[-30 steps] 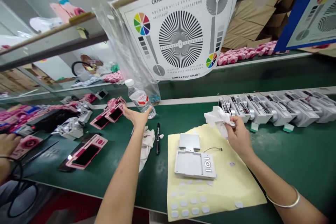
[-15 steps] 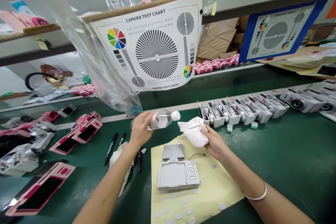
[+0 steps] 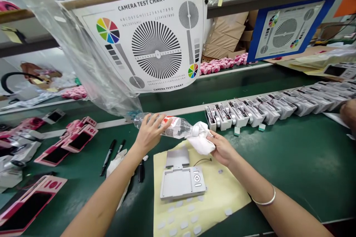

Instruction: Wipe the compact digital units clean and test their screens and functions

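Note:
My left hand point(image 3: 150, 133) is wrapped round a clear plastic bottle point(image 3: 178, 127) with a red and white label, lying nearly level in the air. The bottle's neck end meets a folded white cloth point(image 3: 202, 142), which covers its tip. My right hand point(image 3: 222, 148) pinches that cloth between thumb and fingers. Below them, a silver camera shell point(image 3: 178, 183) with round buttons lies on a yellow sheet point(image 3: 222, 200), its grey flap point(image 3: 177, 157) folded out behind it. A thin cable runs beside the flap. Small whitish pads are scattered over the sheet's front part.
Silver camera bodies point(image 3: 239, 113) stand in a row at the right, near another person's hand point(image 3: 348, 114). Pink camera parts point(image 3: 30, 202) lie at the left. Black markers point(image 3: 108, 157) and a crumpled cloth point(image 3: 118, 163) are left of the sheet. A test chart point(image 3: 158, 77) hangs ahead.
The bottle and the cloth have come together; before, a gap separated them. More of the bottle and its label now shows. The view has shifted right, and another person's hand appears at the right edge.

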Available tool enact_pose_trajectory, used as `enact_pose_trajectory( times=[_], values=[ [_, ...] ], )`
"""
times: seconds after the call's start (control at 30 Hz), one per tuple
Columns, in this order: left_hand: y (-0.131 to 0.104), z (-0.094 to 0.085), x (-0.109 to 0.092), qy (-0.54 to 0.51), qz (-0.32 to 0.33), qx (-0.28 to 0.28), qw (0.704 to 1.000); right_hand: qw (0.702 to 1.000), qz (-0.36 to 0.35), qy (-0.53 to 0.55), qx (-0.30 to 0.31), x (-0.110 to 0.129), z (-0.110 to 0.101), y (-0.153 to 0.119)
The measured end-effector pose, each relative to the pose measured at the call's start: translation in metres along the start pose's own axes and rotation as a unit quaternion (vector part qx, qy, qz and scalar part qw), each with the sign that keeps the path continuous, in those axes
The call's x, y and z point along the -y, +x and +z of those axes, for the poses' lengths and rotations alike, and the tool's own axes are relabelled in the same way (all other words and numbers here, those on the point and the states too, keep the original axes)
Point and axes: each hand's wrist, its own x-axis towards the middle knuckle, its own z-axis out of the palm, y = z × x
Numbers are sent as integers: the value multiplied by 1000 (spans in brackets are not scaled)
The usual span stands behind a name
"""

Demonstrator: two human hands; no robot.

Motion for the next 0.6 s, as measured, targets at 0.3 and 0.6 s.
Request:
enact_pose_trajectory(
  times=[0.3,0.6],
  values=[
    [-6,32,-7,-139,-179,-67,972,999,-27,16,19,4,1,-1],
    [-2,38,31,-232,-448,-134,853,995,-88,-47,-19,8,-7,3]
  ],
)
